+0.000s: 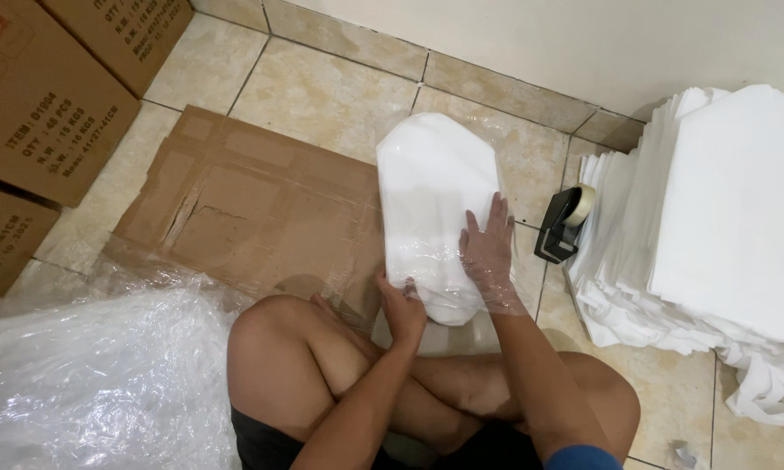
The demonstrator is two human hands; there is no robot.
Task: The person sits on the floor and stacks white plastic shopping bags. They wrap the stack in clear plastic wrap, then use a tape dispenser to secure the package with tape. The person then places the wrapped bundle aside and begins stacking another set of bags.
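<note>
A white bundle of folded fabric wrapped in clear plastic [431, 196] lies on the tiled floor in front of my crossed legs. My left hand [403, 309] grips its near left corner, fingers curled onto the plastic. My right hand [489, 252] lies flat on the bundle's right side, fingers spread, and is itself inside the clear plastic. The bundle's near end is partly hidden by both hands.
A flattened cardboard sheet [244, 204] lies left of the bundle. Crumpled clear plastic [87, 374] piles at lower left. Brown cartons [43, 96] stand at upper left. A black tape dispenser [564, 224] sits beside a tall stack of white fabric pieces [714, 226] at right.
</note>
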